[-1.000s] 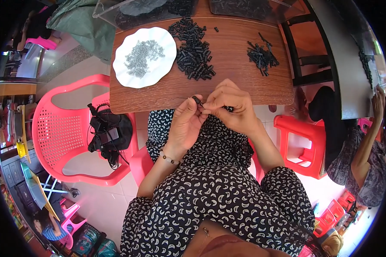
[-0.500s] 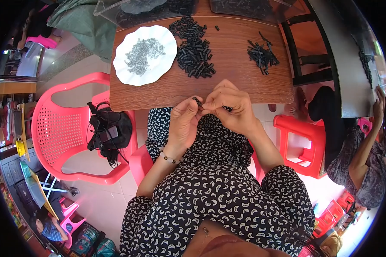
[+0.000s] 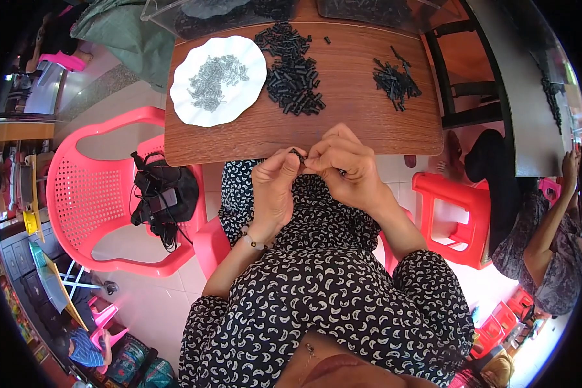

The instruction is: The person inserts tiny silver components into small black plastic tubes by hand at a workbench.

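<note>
My left hand (image 3: 275, 184) pinches a small black cylindrical piece (image 3: 296, 155) between thumb and forefinger, just off the table's near edge. Against it, the fingertips of my right hand (image 3: 349, 165) are pressed together; whatever they grip is too small to name. Beyond my hands, a heap of short black tubes (image 3: 294, 84) lies on the brown wooden table (image 3: 343, 84). To its left stands a white scalloped plate (image 3: 239, 110) with many small clear pieces (image 3: 210, 81) on it. At the right is a smaller pile of longer black pieces (image 3: 398, 85).
Clear bins (image 3: 226, 16) with black parts line the table's far edge. A pink chair (image 3: 90, 187) at left carries a black bag with cables (image 3: 165, 197). A red stool (image 3: 456, 220) stands at right, near another person (image 3: 543, 252) at a grey table (image 3: 530, 97).
Both hands keep their pinch and have shifted very slightly, the left one a little to the left. The piles and the plate look the same.
</note>
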### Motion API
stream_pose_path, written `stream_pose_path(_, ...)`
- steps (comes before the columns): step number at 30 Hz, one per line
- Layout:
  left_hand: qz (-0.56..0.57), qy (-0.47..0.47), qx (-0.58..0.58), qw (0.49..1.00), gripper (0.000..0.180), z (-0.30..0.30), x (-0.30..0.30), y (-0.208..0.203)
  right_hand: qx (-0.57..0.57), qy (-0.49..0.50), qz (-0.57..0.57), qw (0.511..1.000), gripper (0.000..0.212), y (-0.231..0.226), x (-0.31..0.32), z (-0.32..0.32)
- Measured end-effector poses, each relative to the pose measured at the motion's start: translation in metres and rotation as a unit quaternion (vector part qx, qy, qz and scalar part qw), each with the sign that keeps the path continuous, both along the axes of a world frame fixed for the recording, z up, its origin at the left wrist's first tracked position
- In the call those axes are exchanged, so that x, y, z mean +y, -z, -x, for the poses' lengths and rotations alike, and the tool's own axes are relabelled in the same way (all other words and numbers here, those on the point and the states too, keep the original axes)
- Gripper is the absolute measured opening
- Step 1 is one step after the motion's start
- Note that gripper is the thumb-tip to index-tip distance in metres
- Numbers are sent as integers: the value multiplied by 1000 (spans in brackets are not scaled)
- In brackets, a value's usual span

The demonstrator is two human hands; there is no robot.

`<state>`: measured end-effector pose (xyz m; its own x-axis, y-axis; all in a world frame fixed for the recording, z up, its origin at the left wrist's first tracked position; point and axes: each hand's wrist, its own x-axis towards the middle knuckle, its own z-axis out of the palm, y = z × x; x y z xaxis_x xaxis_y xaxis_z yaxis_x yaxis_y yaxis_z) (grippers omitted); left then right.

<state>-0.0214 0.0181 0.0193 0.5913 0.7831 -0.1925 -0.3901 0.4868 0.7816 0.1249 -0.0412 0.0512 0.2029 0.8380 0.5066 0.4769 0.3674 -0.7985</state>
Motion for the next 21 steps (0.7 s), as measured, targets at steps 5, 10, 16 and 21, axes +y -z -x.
stream_pose_path(5, 8, -10, -7, 1000, 21, 0, -4, 2, 12, -6, 8, 1000, 21, 1, 0, 1)
stream_pose_path(10, 151, 42, -118, 981, 23, -2, -2, 0, 72, -19, 7, 997, 18, 2, 3, -1)
stream_pose_path(16, 230, 75, -179, 954, 23, -1, 3, 12, 49, -15, 14, 999, 15, 0, 4, -5)
stream_pose_path(21, 187, 35, -144, 971, 24, -6, 2, 3, 60, 30, 75, 995, 16, 0, 3, -1)
